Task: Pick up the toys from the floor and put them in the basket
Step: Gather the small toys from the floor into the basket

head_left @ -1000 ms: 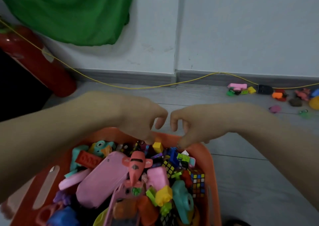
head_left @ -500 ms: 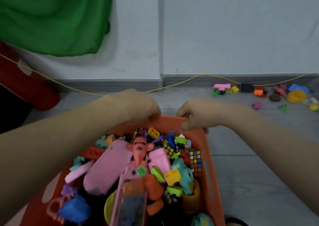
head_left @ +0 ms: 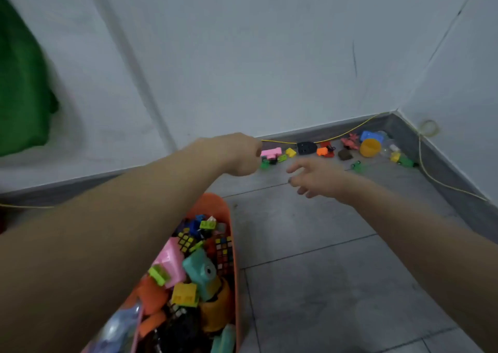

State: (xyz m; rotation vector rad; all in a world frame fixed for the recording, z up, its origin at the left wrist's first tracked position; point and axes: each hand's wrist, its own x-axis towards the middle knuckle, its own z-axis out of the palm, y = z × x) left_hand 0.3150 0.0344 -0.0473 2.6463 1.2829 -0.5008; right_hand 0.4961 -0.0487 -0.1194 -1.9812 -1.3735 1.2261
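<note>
Head view shows our left hand (head_left: 239, 155) curled shut on nothing we can see, and our right hand (head_left: 315, 179) with fingers spread apart and empty, both reaching from mid frame toward the small toys (head_left: 326, 150) along the wall at the middle right. We think we are going for more toys, so next we must close on one. Our orange plastic basket (head_left: 234, 247) sits at the bottom, heaped with shiny blocks and cubes.

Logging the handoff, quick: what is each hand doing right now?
Left hand: curled in a loose fist, nothing visibly held.
Right hand: open, fingers spread, empty, above the floor short of the toys.
</note>
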